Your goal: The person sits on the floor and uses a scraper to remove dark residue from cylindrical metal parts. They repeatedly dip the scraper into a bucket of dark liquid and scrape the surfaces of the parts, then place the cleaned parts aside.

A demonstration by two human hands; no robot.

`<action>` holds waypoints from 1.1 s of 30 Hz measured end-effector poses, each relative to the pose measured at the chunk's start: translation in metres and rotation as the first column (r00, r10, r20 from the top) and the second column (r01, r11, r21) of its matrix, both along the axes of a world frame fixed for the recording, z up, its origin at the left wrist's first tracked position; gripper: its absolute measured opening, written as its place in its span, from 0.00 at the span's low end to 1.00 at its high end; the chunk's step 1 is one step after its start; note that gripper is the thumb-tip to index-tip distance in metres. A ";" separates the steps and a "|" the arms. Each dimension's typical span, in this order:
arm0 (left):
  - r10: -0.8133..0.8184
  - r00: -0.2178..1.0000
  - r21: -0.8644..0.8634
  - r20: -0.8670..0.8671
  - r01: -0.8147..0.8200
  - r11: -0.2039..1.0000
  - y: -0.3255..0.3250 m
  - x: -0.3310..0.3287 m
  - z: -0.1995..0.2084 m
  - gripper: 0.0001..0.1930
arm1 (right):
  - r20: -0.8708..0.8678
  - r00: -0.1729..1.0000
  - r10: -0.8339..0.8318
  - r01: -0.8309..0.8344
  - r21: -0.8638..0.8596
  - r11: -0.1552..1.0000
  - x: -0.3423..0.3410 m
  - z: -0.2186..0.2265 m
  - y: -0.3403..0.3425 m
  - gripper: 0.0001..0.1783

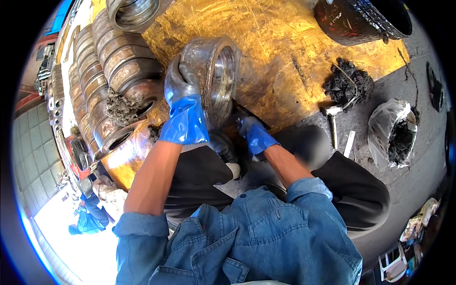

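Ring rows [126,52] left of lone ring [207,71]; bucket [349,23] far right; hammer [333,124] left of bag [380,128].

Facing twelve o'clock, the worker before me has a metal ring [194,58] tipped up on the yellow board [280,61], its opening turned toward three. The left hand [183,102], gloved in blue, lies against the ring's outer wall at nine; the right hand [256,134], gloved too, is near its rim at five, by something dark I can't make out. More rings [124,59] lie in rows at ten. A black bucket [349,23] sits between one and two, a dark clump [346,88] at two, a hammer [333,128] and a plastic bag [380,133] at three.
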State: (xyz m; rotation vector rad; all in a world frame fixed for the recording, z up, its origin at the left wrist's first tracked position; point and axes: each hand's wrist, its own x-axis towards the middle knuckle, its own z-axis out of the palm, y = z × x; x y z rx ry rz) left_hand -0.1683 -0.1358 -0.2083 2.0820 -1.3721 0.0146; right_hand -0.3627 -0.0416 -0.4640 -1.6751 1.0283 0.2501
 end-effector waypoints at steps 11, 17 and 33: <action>0.037 0.999 -0.011 0.011 -0.037 0.999 -0.008 -0.005 -0.009 0.22 | 0.160 0.973 -0.166 0.168 -0.004 0.986 -0.045 0.065 -0.006 0.17; 0.023 1.000 0.003 0.000 -0.023 1.000 -0.006 -0.004 -0.009 0.22 | 0.281 0.938 -0.203 0.199 0.044 0.979 -0.056 0.069 -0.006 0.19; 0.025 1.000 0.033 -0.013 -0.024 0.999 -0.006 -0.006 -0.005 0.23 | 0.323 0.926 -0.196 0.146 0.172 0.974 -0.064 0.090 -0.027 0.21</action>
